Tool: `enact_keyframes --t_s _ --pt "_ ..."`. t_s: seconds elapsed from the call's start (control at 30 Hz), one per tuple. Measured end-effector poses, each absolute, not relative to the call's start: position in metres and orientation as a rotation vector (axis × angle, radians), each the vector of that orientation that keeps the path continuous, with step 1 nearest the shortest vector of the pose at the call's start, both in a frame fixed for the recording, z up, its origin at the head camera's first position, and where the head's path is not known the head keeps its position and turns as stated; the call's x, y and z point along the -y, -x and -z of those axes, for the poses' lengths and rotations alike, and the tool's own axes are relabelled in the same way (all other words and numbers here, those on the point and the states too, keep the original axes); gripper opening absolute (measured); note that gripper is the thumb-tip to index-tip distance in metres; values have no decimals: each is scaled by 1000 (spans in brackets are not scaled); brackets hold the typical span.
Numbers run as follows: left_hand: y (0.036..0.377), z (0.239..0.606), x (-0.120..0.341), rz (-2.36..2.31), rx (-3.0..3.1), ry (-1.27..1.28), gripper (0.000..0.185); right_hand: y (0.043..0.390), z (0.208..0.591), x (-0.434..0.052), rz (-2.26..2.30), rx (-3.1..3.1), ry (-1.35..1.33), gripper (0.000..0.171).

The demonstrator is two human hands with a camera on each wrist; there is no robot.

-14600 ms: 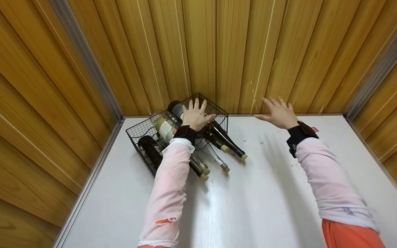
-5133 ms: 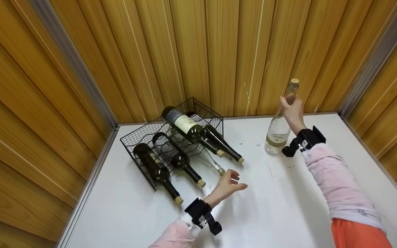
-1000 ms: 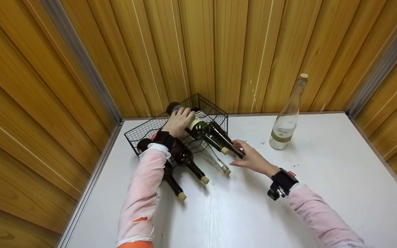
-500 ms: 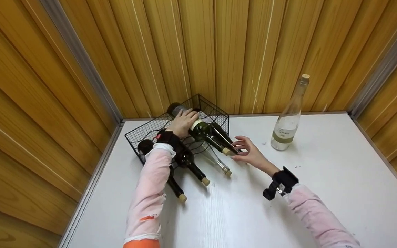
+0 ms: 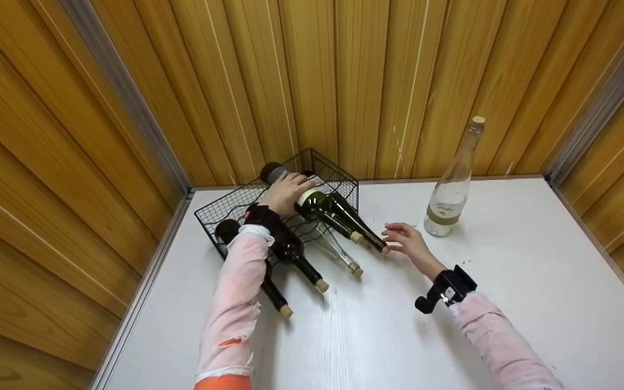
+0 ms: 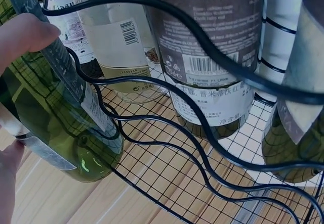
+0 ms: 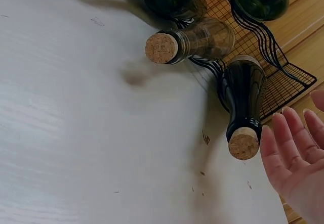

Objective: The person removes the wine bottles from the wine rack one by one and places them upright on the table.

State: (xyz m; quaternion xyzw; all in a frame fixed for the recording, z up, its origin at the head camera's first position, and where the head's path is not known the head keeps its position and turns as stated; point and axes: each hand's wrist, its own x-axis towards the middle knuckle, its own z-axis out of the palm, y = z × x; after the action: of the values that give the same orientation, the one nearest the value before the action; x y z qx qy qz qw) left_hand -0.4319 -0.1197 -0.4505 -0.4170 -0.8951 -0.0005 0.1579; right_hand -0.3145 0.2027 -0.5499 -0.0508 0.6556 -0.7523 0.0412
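My left hand (image 5: 286, 193) grips a green wine bottle (image 5: 314, 205) lying tilted on top of the black wire rack (image 5: 225, 207). In the left wrist view, the thumb and fingers lie on both sides of this green bottle (image 6: 50, 107). Under the left forearm lie two dark wine bottles, their corked necks pointing forward. My right hand (image 5: 410, 245), fingers relaxed, is beside the corked neck of a dark wine bottle (image 5: 352, 216) at the rack's right side. In the right wrist view, the fingertips (image 7: 267, 133) come right beside that bottle's cork (image 7: 243, 144).
A clear bottle with a cork (image 5: 447, 197) stands upright on the white table (image 5: 377, 325), at the back right. Another clear bottle (image 5: 340, 253) lies in the rack between the dark ones. Wood-panelled walls (image 5: 363, 97) enclose the back and sides.
The clear bottle has gone from my right hand to standing on the table. My left hand has taken hold of the green bottle. My right hand has drawn slightly right from the dark bottle's neck.
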Motion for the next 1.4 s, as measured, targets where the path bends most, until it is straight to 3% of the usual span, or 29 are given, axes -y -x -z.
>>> enact_keyframes --t_s 0.23,0.7,1.03,1.3,1.4 --pt "427 449 122 -41 2534 1180 73 314 556 -217 2297 -2031 44 31" --pt "410 429 125 57 2423 934 74 309 555 -229 2252 -2049 2 42" --pt "398 418 116 214 2383 841 70 311 544 -229 2274 -2040 75 38" --pt "380 405 101 323 2354 789 82 309 533 -231 2271 -2065 118 36" --pt "371 400 92 412 2324 775 78 310 528 -231 2283 -2063 138 37"
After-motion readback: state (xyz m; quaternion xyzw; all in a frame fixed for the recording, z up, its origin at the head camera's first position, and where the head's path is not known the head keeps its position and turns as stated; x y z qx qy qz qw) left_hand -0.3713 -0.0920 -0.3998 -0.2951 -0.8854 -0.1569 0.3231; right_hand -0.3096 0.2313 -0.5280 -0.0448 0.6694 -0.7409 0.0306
